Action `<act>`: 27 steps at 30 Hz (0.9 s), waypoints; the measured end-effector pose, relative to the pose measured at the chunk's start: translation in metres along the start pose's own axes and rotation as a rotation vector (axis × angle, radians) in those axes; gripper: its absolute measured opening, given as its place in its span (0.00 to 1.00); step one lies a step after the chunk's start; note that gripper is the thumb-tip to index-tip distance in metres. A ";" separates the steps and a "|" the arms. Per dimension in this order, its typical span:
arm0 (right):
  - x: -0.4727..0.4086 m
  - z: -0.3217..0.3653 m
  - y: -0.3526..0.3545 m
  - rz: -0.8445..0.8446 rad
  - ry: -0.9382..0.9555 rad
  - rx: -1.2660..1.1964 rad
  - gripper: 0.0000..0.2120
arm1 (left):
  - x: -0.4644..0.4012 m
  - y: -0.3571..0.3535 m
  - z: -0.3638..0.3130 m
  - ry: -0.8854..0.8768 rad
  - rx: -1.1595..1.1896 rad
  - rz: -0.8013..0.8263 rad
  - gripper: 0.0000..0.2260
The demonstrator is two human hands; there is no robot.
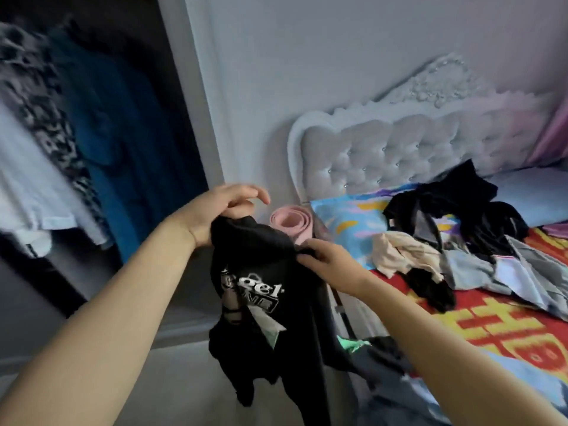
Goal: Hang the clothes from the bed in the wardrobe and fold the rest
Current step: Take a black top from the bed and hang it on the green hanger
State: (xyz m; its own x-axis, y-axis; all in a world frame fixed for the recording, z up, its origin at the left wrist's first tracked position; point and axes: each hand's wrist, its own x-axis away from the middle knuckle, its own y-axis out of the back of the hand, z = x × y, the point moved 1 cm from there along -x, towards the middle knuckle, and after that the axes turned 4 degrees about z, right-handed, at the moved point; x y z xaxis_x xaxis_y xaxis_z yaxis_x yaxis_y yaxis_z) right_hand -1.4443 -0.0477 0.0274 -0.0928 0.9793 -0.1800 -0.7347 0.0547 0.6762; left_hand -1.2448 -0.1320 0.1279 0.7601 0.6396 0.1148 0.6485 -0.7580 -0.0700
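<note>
Closest to the camera, both hands hold up a black T-shirt with white print, between the wardrobe and the bed. The left hand grips its top edge with curled fingers, and the right hand pinches the cloth at the other side, so it hangs free in the air. I judge the step is preparing this shirt for hanging; no hanger is visible, so the next move needs one. Farther right, a pile of clothes still lies on the bed. On the left, the open wardrobe already holds hanging garments
</note>
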 end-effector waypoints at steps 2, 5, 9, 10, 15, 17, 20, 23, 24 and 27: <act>-0.020 0.018 -0.019 -0.119 0.007 0.008 0.02 | 0.024 0.043 0.015 0.077 -0.447 -0.244 0.11; -0.043 0.052 -0.063 -0.148 0.059 0.047 0.04 | 0.053 0.080 0.051 0.229 -0.831 -0.385 0.17; -0.067 0.093 -0.121 -0.092 0.166 0.055 0.05 | 0.074 0.101 0.088 0.422 -0.923 -0.285 0.32; -0.076 0.101 -0.134 -0.049 0.168 0.070 0.04 | 0.077 0.111 0.094 0.434 -0.844 -0.271 0.33; -0.120 0.116 -0.173 0.034 0.093 0.035 0.04 | 0.084 0.156 0.101 0.260 -0.703 -0.509 0.13; -0.141 0.116 -0.185 0.063 0.053 -0.006 0.03 | 0.079 0.177 0.102 0.258 -0.677 -0.544 0.10; -0.179 0.118 -0.191 0.148 0.020 -0.067 0.05 | 0.069 0.212 0.090 0.211 -0.551 -0.498 0.08; -0.229 0.119 -0.181 0.374 0.036 -0.358 0.07 | 0.054 0.249 0.063 0.112 -0.418 -0.413 0.10; -0.246 0.120 -0.176 0.441 0.041 -0.434 0.06 | 0.048 0.260 0.052 0.087 -0.382 -0.370 0.08; -0.288 0.124 -0.174 0.572 0.086 -0.365 0.06 | 0.034 0.288 0.025 0.051 -0.357 -0.335 0.04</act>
State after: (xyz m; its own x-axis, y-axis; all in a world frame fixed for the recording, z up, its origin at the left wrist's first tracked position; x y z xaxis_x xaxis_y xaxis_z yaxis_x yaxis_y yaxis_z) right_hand -1.2065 -0.3151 0.0500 -0.5757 0.8149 0.0678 -0.7324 -0.5507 0.4005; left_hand -1.0315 -0.3251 0.0865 0.5028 0.8557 0.1222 0.7952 -0.5134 0.3226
